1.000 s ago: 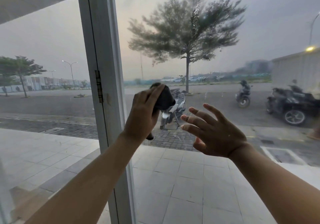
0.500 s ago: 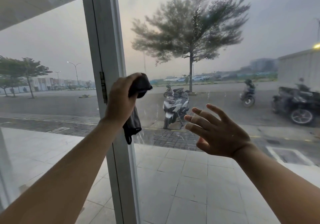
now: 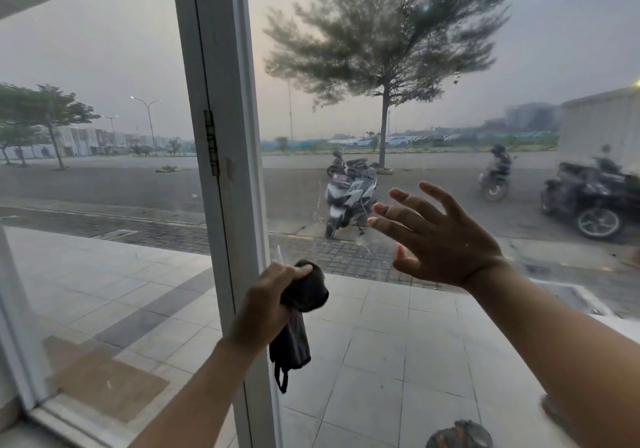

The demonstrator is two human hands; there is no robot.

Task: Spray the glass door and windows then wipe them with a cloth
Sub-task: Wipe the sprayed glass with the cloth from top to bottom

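A large glass pane (image 3: pixel 433 326) fills the right of the view, and a second pane (image 3: pixel 97 205) lies left of a white frame post (image 3: pixel 221 135). My left hand (image 3: pixel 263 305) grips a bunched black cloth (image 3: pixel 304 305) against the right pane, close beside the post, with the cloth's tail hanging down. My right hand (image 3: pixel 440 236) is spread with straight fingers flat on the right pane, to the right of the cloth and higher. Wet drops and streaks show on the glass near the fingers. No spray bottle is in view.
A hinge (image 3: pixel 211 142) is fixed to the white post. Outside are a tiled terrace, a parked white scooter (image 3: pixel 346 198), dark motorbikes (image 3: pixel 588 201) at the right, a tree and a road. A sandalled foot (image 3: pixel 457 435) shows at the bottom edge.
My left hand has swept the cloth left to the frame post and then down along it to a lower spot on the right pane. My right hand has stayed spread on the glass.
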